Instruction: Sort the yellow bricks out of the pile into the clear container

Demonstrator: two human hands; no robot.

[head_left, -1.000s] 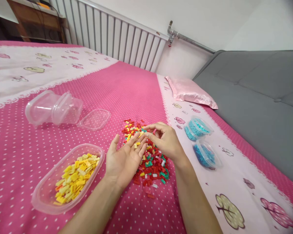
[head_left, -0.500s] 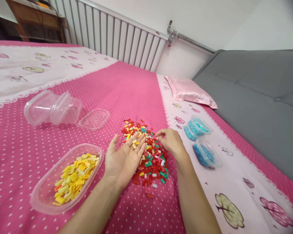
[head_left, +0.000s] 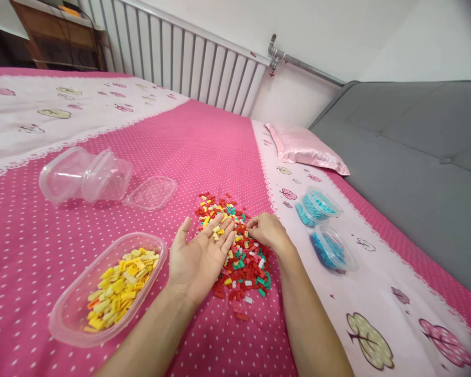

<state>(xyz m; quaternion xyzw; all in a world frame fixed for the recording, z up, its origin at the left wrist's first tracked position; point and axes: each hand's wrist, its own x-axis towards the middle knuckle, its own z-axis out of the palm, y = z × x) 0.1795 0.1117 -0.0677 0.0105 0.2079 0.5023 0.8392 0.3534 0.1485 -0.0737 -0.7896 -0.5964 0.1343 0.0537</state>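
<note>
My left hand [head_left: 198,259] is palm up, fingers stretched out, holding several small yellow toy bricks [head_left: 218,232] on the fingers. It hovers over the near left part of a mixed pile of toy bricks [head_left: 251,262] in red, teal, white, pink and yellow. At the right side of that pile my right hand [head_left: 269,230] has its fingertips pinched together among the bricks; whatever is between them is hidden. Left of my left hand stands an uncovered clear plastic tub [head_left: 68,314] partly filled with yellow bricks [head_left: 120,285] and a few orange ones.
Nested clear tubs [head_left: 84,175] lie on their side at the left, beside a clear lid [head_left: 152,192]. Tubs of turquoise bricks [head_left: 317,204] and blue bricks [head_left: 329,248] stand at the right. A pink pillow [head_left: 306,149] lies on the bed near the grey headboard [head_left: 408,141].
My right hand has moved slightly left and down into the pile, its fingers drawn closer together. My left hand and the bricks on it have stayed almost still.
</note>
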